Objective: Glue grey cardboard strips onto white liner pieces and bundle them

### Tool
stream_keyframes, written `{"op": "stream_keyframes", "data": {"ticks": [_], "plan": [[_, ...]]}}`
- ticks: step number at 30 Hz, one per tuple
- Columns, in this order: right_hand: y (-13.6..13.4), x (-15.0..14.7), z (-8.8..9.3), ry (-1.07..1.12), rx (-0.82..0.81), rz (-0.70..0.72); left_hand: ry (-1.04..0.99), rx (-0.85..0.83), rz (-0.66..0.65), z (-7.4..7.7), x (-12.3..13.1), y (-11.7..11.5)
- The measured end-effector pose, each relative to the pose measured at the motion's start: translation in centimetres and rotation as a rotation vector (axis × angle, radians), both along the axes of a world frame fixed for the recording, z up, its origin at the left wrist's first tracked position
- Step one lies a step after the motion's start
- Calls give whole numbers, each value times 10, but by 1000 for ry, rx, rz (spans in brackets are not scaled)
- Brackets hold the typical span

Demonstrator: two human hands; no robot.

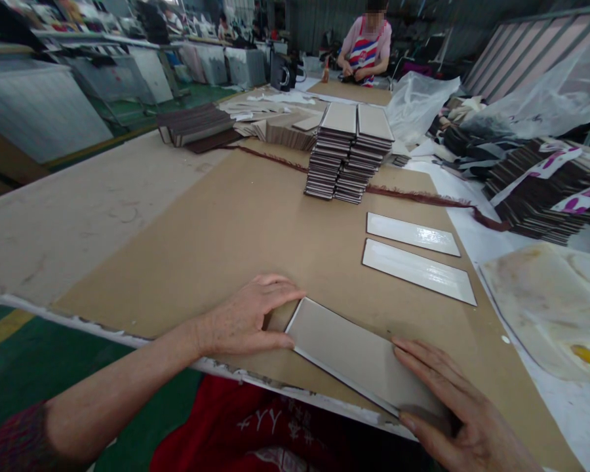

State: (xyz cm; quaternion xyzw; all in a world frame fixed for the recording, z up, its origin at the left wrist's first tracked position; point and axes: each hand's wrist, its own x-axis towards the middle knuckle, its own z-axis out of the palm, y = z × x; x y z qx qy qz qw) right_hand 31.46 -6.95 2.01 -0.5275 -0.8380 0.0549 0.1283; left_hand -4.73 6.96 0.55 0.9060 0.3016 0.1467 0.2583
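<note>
A grey rectangular card panel (347, 351) lies on the brown board (236, 223) at the table's near edge. My left hand (246, 318) grips its left end, thumb and fingers curved around the short edge. My right hand (452, 406) presses on its right end, fingers flat on top and thumb under the near edge. Two glossy white panels (413, 233) (417, 270) lie side by side further right on the board. Beyond them stands a tall double stack of panels (347, 154).
A dark ribbon strip (423, 196) crosses the board behind the stack. Piles of dark pieces (545, 190) and clear plastic bags (417, 98) fill the right side. A glue-stained sheet (545, 301) lies right. Another person (366, 49) works at the far end.
</note>
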Motion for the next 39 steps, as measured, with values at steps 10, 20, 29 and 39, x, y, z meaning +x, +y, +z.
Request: {"op": "stream_keyframes", "data": {"ticks": [10,20,29,39], "plan": [[-4,3,-11,-22,-17,6,-33,41,-58,6,5,2],[-9,-4,2,124,-217,14,-1,151,-85,-7,5,3],[-9,-4,2,188,-226,33,16,191,-82,-16,4,4],[-9,-8,8,121,-256,29,33,177,-75,-15,5,3]]}}
